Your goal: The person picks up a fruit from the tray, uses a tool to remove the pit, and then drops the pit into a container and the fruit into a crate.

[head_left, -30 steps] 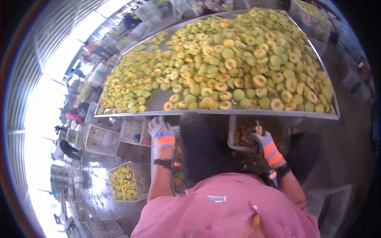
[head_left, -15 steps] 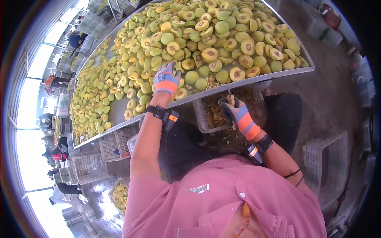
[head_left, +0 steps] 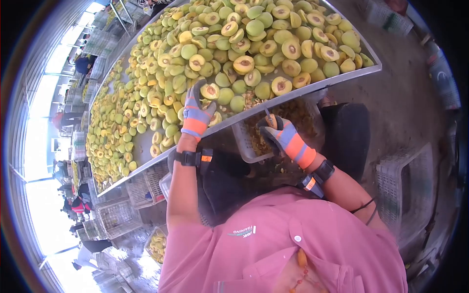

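My left hand (head_left: 197, 115), in a grey, blue and orange glove, is at the near edge of a fruit heap. Its fingers and thumb are curled around a cut stone-fruit half (head_left: 210, 91), its brown centre facing up. My right hand (head_left: 286, 139), gloved alike, is closed around a short tool with a wooden handle (head_left: 271, 121) and a thin metal tip pointing up. It hangs just off the metal rim of the table (head_left: 293, 101). Green-yellow fruit halves (head_left: 243, 64) cover the table, some cut side up. Small pale bits (head_left: 250, 100) lie near the rim.
Below the rim, between my legs, stands a plastic crate (head_left: 251, 154) with yellowish scraps. Another crate (head_left: 405, 190) is at right, and several more (head_left: 115, 217) stand at left. A crate of fruit (head_left: 157, 244) sits on the wet floor. People (head_left: 93, 249) work farther left.
My left hand has drawn back toward me from the heap, and a cut fruit half now shows in its fingers. My right hand keeps the tool, shifting slightly left. The view has shifted a little.
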`<action>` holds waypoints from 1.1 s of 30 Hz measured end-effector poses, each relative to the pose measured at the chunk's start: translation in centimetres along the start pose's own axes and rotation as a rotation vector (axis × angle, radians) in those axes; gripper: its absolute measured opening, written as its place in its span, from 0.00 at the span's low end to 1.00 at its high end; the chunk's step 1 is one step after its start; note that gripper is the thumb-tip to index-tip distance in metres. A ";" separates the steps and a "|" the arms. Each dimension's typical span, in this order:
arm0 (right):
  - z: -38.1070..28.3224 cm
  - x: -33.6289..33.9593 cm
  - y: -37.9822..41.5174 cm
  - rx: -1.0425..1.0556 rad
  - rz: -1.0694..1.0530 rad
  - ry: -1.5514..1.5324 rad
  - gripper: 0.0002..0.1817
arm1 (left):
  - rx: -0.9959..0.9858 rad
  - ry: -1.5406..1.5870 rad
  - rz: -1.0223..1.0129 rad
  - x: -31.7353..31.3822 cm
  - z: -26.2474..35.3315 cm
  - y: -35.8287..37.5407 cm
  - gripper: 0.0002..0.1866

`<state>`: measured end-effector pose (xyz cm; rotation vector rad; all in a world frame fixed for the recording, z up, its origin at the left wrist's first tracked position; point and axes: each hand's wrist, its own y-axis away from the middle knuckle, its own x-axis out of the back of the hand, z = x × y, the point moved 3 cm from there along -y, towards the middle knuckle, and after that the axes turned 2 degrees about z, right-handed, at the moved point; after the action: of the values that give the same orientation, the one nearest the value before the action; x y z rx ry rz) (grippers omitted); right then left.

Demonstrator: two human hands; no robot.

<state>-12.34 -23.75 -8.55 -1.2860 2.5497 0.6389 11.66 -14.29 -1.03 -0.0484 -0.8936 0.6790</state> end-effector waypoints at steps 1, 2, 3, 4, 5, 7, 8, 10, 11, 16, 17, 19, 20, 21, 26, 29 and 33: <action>-0.4 -0.3 -0.1 0.039 -0.027 0.001 0.10 | 0.041 0.039 -0.010 0.2 2.2 1.1 0.35; -1.1 -0.7 -0.1 0.076 -0.050 0.003 0.10 | 0.023 0.035 -0.045 0.2 4.0 2.0 0.35; -1.6 -1.0 -0.1 0.112 -0.071 0.006 0.10 | 0.003 0.034 -0.080 0.1 5.7 2.8 0.34; -1.6 -1.3 -0.2 0.124 -0.076 -0.006 0.10 | -0.020 0.035 -0.113 -0.4 6.7 3.5 0.34; -1.7 -1.6 -0.3 0.137 -0.080 -0.017 0.10 | -0.080 0.061 -0.126 -1.1 7.4 4.2 0.34; -1.3 -1.9 -0.9 0.178 -0.074 -0.011 0.10 | -0.127 0.078 -0.137 -2.6 8.4 5.1 0.35; -0.7 -1.6 -1.0 0.140 -0.072 -0.010 0.10 | -0.150 0.084 -0.141 -3.2 8.6 5.5 0.35; -0.1 -1.6 -0.9 0.065 -0.078 -0.011 0.10 | -0.144 0.210 -0.136 -4.5 7.9 5.9 0.34; 0.2 -1.8 -0.9 0.056 -0.082 -0.043 0.09 | -0.140 0.275 -0.131 -5.1 7.7 6.1 0.33; 0.5 -1.7 -0.5 0.051 -0.060 -0.078 0.08 | -0.072 0.520 0.028 -6.5 9.7 6.5 0.18; 0.7 -1.7 -0.5 0.017 -0.071 -0.086 0.08 | -0.102 0.434 0.105 -7.2 8.9 6.7 0.16; 0.1 -1.9 0.2 -0.100 -0.122 -0.055 0.09 | -0.118 0.181 0.207 -7.2 8.9 6.7 0.14; -0.2 -1.9 0.6 -0.157 -0.147 -0.039 0.09 | -0.075 0.246 0.208 -7.2 8.8 6.7 0.14; -0.6 -1.8 0.9 -0.209 -0.169 -0.047 0.09 | -0.030 0.312 0.209 -7.3 8.9 6.7 0.14; -1.4 -1.5 1.2 -0.385 -0.209 -0.037 0.11 | 0.016 0.295 0.169 -7.4 8.0 6.7 0.13; -0.4 -1.2 0.4 -0.363 -0.302 0.020 0.11 | 0.019 0.276 0.156 -7.5 8.1 7.1 0.13; -1.3 -0.8 1.2 -0.251 -0.328 0.054 0.11 | -0.034 0.180 0.141 -8.1 8.8 7.3 0.12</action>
<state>-12.82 -23.17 -6.74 -1.7757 2.2732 0.8797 -2.12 -15.12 -3.38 -0.2019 -0.7327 0.7774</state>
